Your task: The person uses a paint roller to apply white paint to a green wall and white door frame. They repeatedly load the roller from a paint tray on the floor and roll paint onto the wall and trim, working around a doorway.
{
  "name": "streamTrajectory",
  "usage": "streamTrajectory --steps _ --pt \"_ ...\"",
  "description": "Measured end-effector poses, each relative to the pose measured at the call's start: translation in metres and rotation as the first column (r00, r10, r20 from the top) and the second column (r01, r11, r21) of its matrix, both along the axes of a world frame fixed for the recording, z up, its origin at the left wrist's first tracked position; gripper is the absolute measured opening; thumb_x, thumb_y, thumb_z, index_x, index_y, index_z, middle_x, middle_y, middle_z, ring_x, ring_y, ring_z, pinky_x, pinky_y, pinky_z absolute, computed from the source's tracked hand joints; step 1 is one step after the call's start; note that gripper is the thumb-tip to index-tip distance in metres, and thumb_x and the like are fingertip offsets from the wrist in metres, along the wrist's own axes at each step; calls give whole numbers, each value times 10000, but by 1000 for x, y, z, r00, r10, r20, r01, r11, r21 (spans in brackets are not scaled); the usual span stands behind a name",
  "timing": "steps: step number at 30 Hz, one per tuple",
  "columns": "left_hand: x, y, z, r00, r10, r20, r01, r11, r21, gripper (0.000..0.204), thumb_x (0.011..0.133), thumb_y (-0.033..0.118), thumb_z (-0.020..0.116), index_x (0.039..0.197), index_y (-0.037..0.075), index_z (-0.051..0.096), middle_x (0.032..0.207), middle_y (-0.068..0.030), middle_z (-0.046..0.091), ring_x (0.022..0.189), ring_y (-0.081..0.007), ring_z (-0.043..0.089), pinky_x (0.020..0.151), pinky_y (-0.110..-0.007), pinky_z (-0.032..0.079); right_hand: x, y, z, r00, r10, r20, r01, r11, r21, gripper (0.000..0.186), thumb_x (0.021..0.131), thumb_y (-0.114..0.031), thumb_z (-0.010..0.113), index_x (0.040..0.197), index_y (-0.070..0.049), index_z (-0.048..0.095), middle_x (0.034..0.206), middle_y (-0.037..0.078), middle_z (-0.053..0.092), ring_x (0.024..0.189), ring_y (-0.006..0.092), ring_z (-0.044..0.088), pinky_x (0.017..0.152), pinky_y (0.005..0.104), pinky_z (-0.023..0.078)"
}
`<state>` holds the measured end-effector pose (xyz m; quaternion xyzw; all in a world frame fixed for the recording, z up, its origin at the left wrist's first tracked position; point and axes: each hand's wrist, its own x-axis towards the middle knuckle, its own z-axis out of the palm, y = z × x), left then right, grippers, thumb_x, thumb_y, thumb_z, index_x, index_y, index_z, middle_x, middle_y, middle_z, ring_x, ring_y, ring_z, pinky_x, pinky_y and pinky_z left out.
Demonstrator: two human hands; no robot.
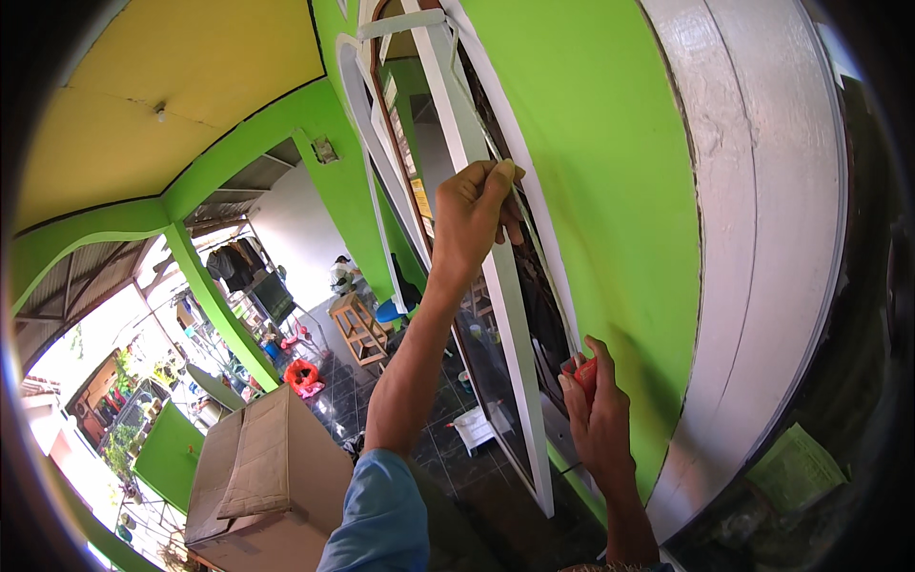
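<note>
A paint roller with a small pale grey sleeve (402,23) and a long thin wire frame (545,255) slants across the middle. Its sleeve lies at the upper end of a white-edged window panel (522,381) that stands out from the wall. My right hand (602,419) is closed round the roller's red handle (583,376), low beside the green wall. Higher up, my left hand (475,212) is closed with its fingertips on the wire frame. Part of the wire is hidden behind those fingers.
Green wall (591,143) and a broad white-painted band (762,191) stand on the right. A large cardboard box (272,467) is at lower left. Beyond are a wooden stool (358,329), a red bag-like item (303,377), a white tray-like object (477,429) and a distant person (341,275).
</note>
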<state>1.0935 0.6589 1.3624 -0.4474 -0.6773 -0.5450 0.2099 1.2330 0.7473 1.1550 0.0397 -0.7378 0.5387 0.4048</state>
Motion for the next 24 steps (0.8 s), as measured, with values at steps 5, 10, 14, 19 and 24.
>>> streamTrajectory --steps 5,10,14,19,24 --pt "0 2 19 999 18 -48 -18 1000 15 344 1007 261 560 981 -59 683 612 -47 596 442 -111 565 407 -227 373 -6 1 13 995 -71 -75 76 995 64 496 966 -142 630 1364 72 425 1072 280 619 935 417 647 821 453 515" --pt "-6 4 37 996 5 -84 -2 999 34 347 1003 258 554 973 -67 675 607 -69 613 434 -117 573 407 -235 379 -10 -1 37 992 -74 -97 80 995 54 492 973 -166 627 1356 69 425 1007 299 621 888 442 657 781 460 524" --pt "-12 7 51 994 14 -112 -8 999 54 346 999 258 561 957 -64 680 604 -71 614 423 -120 569 402 -236 381 -16 0 49 995 -51 -84 53 998 21 489 976 -174 625 1356 62 428 973 294 629 883 440 663 771 460 528" --pt "-10 3 44 996 5 -91 -2 1000 30 348 1001 259 554 950 -62 680 612 -72 621 434 -118 576 406 -235 386 -20 0 36 991 -52 -126 55 998 24 494 975 -167 626 1368 58 428 997 283 637 893 412 674 786 450 532" --pt "0 -6 -5 999 42 29 -41 998 -46 352 1018 282 552 1008 -47 674 601 -39 596 451 -91 560 421 -224 388 -12 -6 -18 995 -37 -91 38 999 8 503 967 -122 621 1392 53 416 1080 244 651 1010 349 675 867 419 538"
